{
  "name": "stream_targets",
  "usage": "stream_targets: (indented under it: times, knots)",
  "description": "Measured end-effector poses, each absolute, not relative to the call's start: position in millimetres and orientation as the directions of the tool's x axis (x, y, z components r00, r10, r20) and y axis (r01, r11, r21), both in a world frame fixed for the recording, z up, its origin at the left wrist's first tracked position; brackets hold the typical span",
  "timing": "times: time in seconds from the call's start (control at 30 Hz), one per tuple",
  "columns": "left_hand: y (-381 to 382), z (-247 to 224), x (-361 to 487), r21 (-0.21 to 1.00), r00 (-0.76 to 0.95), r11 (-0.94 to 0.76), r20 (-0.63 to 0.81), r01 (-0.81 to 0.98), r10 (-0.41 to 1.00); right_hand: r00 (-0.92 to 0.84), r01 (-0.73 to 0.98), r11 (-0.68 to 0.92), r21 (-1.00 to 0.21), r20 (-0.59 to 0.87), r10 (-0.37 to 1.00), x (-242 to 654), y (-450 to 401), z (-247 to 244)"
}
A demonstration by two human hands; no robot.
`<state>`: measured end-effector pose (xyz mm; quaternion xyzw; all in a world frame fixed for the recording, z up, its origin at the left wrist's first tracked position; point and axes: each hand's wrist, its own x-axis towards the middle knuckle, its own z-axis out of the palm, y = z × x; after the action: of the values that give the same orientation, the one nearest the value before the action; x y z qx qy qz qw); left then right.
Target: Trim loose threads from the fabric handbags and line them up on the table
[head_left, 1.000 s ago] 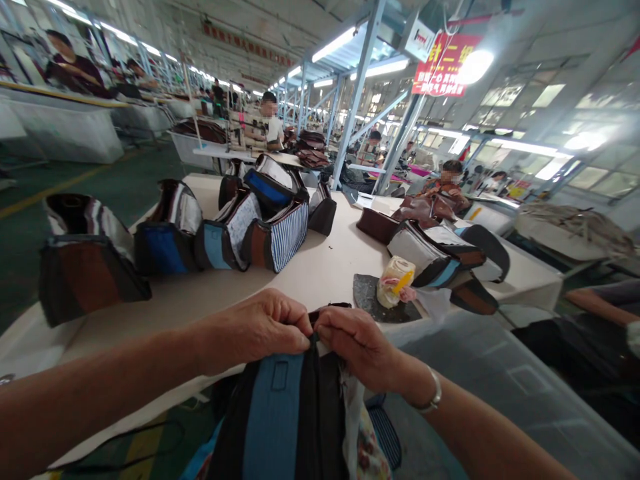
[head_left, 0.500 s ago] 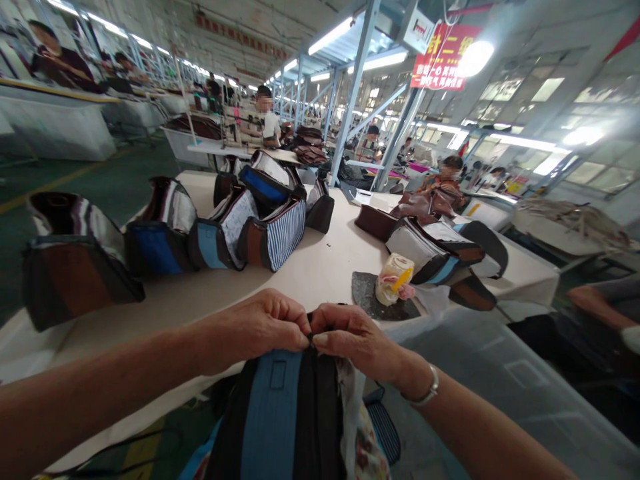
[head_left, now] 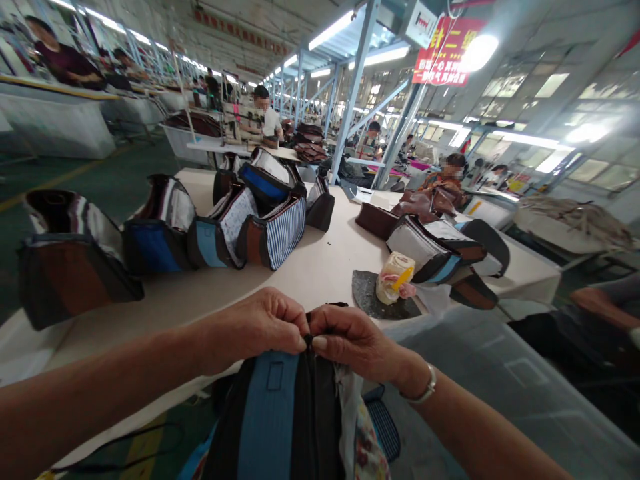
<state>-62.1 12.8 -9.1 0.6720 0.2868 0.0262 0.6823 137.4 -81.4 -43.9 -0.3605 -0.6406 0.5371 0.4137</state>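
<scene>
Right in front of me is a dark bag piece (head_left: 270, 420) with a wide blue stripe, a small stitched rectangle near its top and a seam along its right part. My left hand (head_left: 267, 323) pinches the far edge of this bag piece between thumb and forefinger. Close beside it, almost touching, my right hand (head_left: 357, 343) pinches the same edge at the top of the seam; a bracelet circles that wrist. What lies exactly between the fingertips is small, dark and mostly covered. Pale lining shows along the piece's right side.
Several unfinished bags (head_left: 160, 243) stand at the left of the pale table (head_left: 310, 280). A dark slab (head_left: 365, 293) bears a cream-coloured roll (head_left: 395, 277) with a yellow strip. More bag parts (head_left: 425, 247) lie at the right, above a translucent bin (head_left: 480, 380). A person's arm (head_left: 605, 310) shows at the far right.
Both hands keep their pinch at the bag's edge and have barely moved. The view has shifted slightly.
</scene>
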Motion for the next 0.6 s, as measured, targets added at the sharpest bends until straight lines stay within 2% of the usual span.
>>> stream_targets:
  times: [0.3, 0.43, 0.6]
  knots:
    - [12.9, -12.3, -58.3, 0.932, 0.838, 0.083, -0.355, 0.353, 0.414, -0.290, -0.016, 0.043, -0.999, 0.045, 0.956, 135.4, -85.3, -44.6]
    - [13.3, -14.6, -54.4, 0.926, 0.827, 0.060, -0.361, 0.373, 0.430, -0.222, 0.087, 0.000, -0.996, -0.020, 0.975, 133.0, -85.0, -40.5]
    - [12.9, -12.2, -52.4, 0.918, 0.831, 0.000, -0.359, 0.397, 0.425, -0.144, 0.234, 0.085, -0.969, 0.052, 0.988, 132.0, -87.0, -41.0]
